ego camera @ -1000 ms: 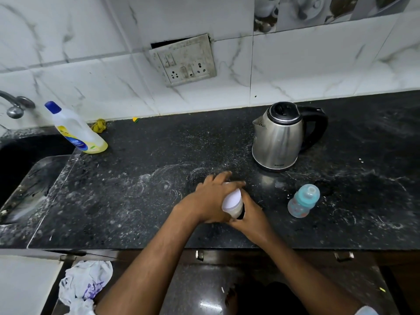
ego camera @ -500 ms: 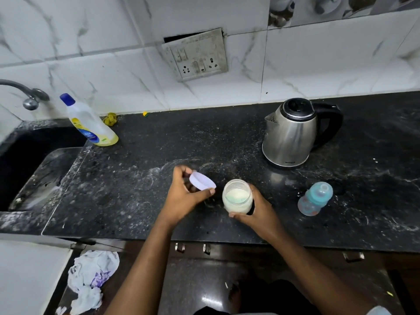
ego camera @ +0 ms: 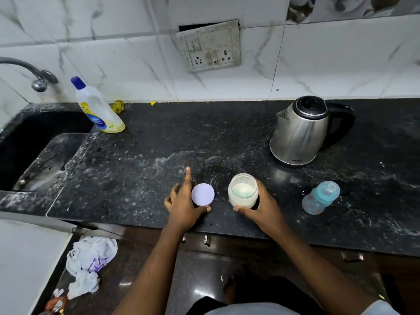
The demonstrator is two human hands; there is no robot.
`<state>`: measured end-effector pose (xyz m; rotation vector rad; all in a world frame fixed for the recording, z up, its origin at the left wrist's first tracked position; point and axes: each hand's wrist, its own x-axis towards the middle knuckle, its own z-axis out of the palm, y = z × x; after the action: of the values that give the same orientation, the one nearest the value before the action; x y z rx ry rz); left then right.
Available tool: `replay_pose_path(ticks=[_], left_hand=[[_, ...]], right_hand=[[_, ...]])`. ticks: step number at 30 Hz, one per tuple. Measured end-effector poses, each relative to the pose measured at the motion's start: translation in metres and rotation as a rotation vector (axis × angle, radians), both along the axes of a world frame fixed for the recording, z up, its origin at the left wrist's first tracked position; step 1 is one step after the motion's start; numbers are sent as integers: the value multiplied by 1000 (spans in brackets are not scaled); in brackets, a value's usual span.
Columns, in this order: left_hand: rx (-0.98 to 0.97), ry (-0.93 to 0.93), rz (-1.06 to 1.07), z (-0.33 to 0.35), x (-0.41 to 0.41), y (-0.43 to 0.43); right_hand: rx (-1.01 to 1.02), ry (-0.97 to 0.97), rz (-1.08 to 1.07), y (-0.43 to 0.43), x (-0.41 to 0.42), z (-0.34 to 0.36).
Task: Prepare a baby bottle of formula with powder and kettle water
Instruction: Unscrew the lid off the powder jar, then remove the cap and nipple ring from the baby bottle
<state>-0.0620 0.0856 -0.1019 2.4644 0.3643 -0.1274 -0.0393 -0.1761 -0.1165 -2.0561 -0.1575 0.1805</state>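
A person stands at a black stone counter (ego camera: 141, 155) dusted with pale streaks, a sink (ego camera: 25, 144) and curved tap (ego camera: 34, 75) at far left, a blue-capped bottle of yellow liquid (ego camera: 97, 108) leaning beside the basin. Near the front edge, the left hand (ego camera: 184, 205) rests with its fingers spread, forefinger pointing away and thumb curled in; a round pale lid (ego camera: 203, 194) lies flat in the crook between them, touching the hand, though whether it is pinched cannot be told. Just to the right, the open powder jar (ego camera: 243, 189) stands upright, white powder showing inside, with the right hand (ego camera: 261, 208) wrapped round its near and right sides, thumb across the front. Further right, the capped baby bottle (ego camera: 320, 197), teal-topped, lies on its side well clear of both hands. Behind it, a steel kettle (ego camera: 302, 133) with a black handle stands by the tiled wall, below a switch plate (ego camera: 210, 46).
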Motion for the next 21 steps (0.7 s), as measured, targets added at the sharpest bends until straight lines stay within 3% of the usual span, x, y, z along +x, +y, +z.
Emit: replay_pose_path(ticks=[3,7,10,12,14,16,19,21], left_hand=[[-21,-100,51,17,-6,-5],[-224,-466,153,55,-15,-48],[-277,-792,48,77,-24,-96],[-320,-896,-95,84,-26,-131],[-359,-848,-253,84,-22,-171],[-354,-636,-352,73,-13,-210],[-402,-208,-359,60,7,-259],[-427,-67,-356,52,22,-278]], right_hand=[[-15,26,-13,5,-1,1],[-7,119,-16,-3,-13,16],[13,-205,-124,-32,-27,49],[-128,-534,-258,-61,-27,72],[-357,-667,-418,-99,-21,92],[-581,-546,-481,-132,-14,108],[-810,-268,-284,-161,-4,117],[-887,-140,-149,-165,3,119]])
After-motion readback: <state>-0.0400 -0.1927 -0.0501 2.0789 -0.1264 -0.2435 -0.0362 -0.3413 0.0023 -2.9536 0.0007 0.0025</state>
